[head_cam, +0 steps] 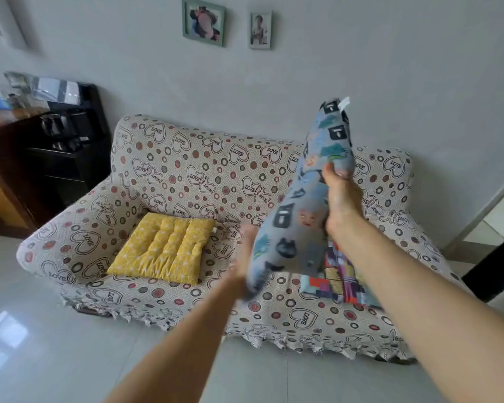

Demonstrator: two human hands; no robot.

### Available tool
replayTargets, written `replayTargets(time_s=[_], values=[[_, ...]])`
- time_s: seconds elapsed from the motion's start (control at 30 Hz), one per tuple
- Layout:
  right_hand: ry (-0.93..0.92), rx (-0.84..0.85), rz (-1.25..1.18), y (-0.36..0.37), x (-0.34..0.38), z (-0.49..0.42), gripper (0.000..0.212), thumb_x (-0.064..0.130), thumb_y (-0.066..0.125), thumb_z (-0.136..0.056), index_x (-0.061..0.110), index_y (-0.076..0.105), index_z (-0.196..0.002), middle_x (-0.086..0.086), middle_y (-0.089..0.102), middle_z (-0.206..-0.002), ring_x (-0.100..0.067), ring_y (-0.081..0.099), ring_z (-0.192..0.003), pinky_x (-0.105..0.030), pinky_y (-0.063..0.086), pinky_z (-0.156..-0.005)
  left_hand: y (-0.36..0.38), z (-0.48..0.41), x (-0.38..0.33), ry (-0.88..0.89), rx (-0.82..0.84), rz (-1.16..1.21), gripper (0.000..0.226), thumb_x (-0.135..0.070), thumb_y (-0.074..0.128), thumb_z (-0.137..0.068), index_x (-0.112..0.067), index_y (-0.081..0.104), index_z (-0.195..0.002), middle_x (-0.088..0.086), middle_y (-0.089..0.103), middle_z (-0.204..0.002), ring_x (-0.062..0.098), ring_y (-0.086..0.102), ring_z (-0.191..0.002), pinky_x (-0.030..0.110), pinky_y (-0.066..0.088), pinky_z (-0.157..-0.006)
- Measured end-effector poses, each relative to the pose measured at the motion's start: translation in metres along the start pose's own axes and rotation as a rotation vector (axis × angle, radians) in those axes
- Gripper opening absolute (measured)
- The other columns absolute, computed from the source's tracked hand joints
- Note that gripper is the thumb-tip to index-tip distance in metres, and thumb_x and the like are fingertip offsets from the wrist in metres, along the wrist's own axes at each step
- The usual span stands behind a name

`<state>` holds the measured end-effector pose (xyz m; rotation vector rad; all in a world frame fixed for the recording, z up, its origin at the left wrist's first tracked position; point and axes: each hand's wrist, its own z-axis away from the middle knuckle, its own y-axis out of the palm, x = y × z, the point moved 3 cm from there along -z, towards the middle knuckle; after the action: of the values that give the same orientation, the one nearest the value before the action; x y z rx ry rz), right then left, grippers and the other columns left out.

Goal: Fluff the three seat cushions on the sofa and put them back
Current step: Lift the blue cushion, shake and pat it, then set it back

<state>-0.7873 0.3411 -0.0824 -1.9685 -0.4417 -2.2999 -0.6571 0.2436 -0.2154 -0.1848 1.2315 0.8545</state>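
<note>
With right hand (342,199) clamped on the raised grey cushion (291,228), beat its lower edge evenly with left hand (246,257), too blurred to tell open or curled.

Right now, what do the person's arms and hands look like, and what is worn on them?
The left forearm and right forearm are bare; no sleeve is in view. The right hand shows no glove or watch. The left hand is motion-blurred, so rings there cannot be told.
</note>
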Motion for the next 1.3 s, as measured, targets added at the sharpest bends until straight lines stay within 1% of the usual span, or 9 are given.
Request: replayTargets(time_s=[0.07,0.17,0.27,0.43,0.6,0.77,0.97,1.17,1.3], values=[[0.005,0.034,0.0,0.013,-0.006,0.005,0.022,0.032,0.073,-0.082,0.017,0.06,-0.072,0.001,0.065,-0.075,-0.016,0.063,-0.064,-0.024,0.055,-0.061,0.043,0.013,0.018,-0.133,0.187,-0.078,0.043,-0.022,0.034,-0.102,0.003,0.042,-0.136,0.027,0.04,-0.144,0.033,0.045,-0.13,0.022,0.055,-0.073],[0.019,0.057,0.059,0.002,-0.002,-0.001,0.02,0.03,0.074,-0.08,0.014,0.065,-0.089,-0.004,0.07,-0.085,-0.016,0.065,-0.064,-0.02,0.053,-0.052,0.029,-0.002,0.006,0.137,0.351,-0.336,0.078,-0.069,0.018,-0.091,-0.014,0.056,-0.13,0.022,0.048,-0.139,0.026,0.053,-0.122,0.047,0.041,-0.103],[-0.022,0.084,0.138,-0.023,0.01,-0.013,0.014,0.028,0.073,-0.081,0.016,0.065,-0.084,-0.004,0.071,-0.088,-0.016,0.066,-0.066,-0.019,0.053,-0.054,-0.04,-0.016,-0.022,0.107,-0.021,-0.359,0.092,-0.071,-0.005,-0.087,-0.015,0.046,-0.139,0.01,0.046,-0.144,0.026,0.045,-0.129,0.051,0.027,-0.11],[-0.028,0.126,0.135,-0.025,0.004,-0.017,0.018,0.031,0.074,-0.081,0.016,0.069,-0.09,-0.006,0.074,-0.1,-0.022,0.07,-0.083,-0.034,0.057,-0.078,-0.079,-0.025,-0.07,0.255,-0.621,0.165,0.074,-0.065,0.014,-0.093,-0.018,0.029,-0.148,0.005,0.029,-0.155,0.025,0.026,-0.143,0.043,0.018,-0.117],[-0.006,0.214,0.169,0.013,-0.013,-0.01,0.018,0.027,0.073,-0.081,0.013,0.069,-0.091,-0.007,0.074,-0.09,-0.015,0.071,-0.065,-0.024,0.057,-0.061,0.068,-0.007,-0.044,0.077,0.396,-0.058,0.079,-0.068,0.011,-0.092,-0.014,0.035,-0.145,0.008,0.062,-0.121,0.029,0.058,-0.109,0.037,0.049,-0.092],[0.039,0.186,0.314,-0.031,-0.017,-0.021,0.032,0.029,0.071,-0.083,0.008,0.068,-0.107,-0.012,0.072,-0.101,-0.025,0.069,-0.079,-0.026,0.054,-0.066,-0.008,-0.023,-0.059,0.18,0.149,-0.185,0.08,-0.071,-0.001,-0.088,-0.026,0.03,-0.147,0.007,0.039,-0.149,0.025,0.044,-0.13,0.051,0.03,-0.108],[-0.01,0.236,0.259,-0.031,-0.008,-0.02,0.018,0.024,0.069,-0.086,0.009,0.069,-0.097,-0.007,0.072,-0.09,-0.019,0.068,-0.07,-0.022,0.054,-0.059,-0.062,-0.041,-0.123,0.238,-0.531,0.365,0.065,-0.055,0.015,-0.098,-0.018,0.026,-0.149,0.007,0.03,-0.154,0.026,0.024,-0.143,0.048,0.016,-0.117],[-0.035,0.357,0.314,-0.001,-0.019,-0.007,0.02,0.022,0.069,-0.085,0.006,0.072,-0.096,-0.015,0.074,-0.089,-0.028,0.071,-0.077,-0.038,0.057,-0.075,0.086,-0.026,-0.125,0.351,0.267,-0.047,0.076,-0.069,0.014,-0.091,-0.019,0.046,-0.138,0.006,0.047,-0.143,0.021,0.047,-0.128,0.042,0.032,-0.111],[-0.027,0.296,0.388,-0.049,-0.009,-0.023,0.03,0.024,0.068,-0.087,0.002,0.069,-0.107,-0.018,0.072,-0.101,-0.032,0.069,-0.09,-0.04,0.056,-0.082,0.023,-0.042,-0.148,0.444,-0.006,-0.173,0.071,-0.064,0.002,-0.094,-0.027,0.026,-0.149,-0.003,0.02,-0.158,0.022,0.022,-0.143,0.057,0.007,-0.116]])
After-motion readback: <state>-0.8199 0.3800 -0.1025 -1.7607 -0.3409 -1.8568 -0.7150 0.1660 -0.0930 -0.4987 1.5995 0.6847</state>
